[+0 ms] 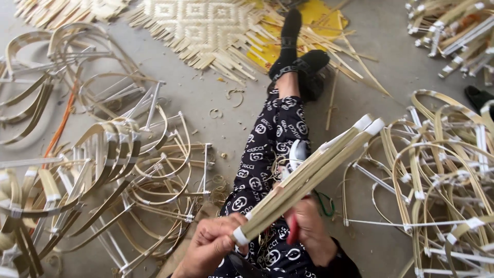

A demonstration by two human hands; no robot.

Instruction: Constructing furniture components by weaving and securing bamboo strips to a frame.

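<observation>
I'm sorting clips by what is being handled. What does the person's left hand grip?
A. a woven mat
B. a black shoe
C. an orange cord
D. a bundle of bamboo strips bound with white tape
D: the left hand closes around the taped near end of the bundle of bamboo strips, which slants up to the right.

- Your left hand [213,244] holds the near end of the bamboo strip bundle [309,172], which slants up to your right.
- Your right hand [309,229] lies under it.
- Bent frames [118,170] lie left of your legs [267,149]; more frames [442,175] right.
- Woven mat [200,25] lies beyond your feet.
</observation>
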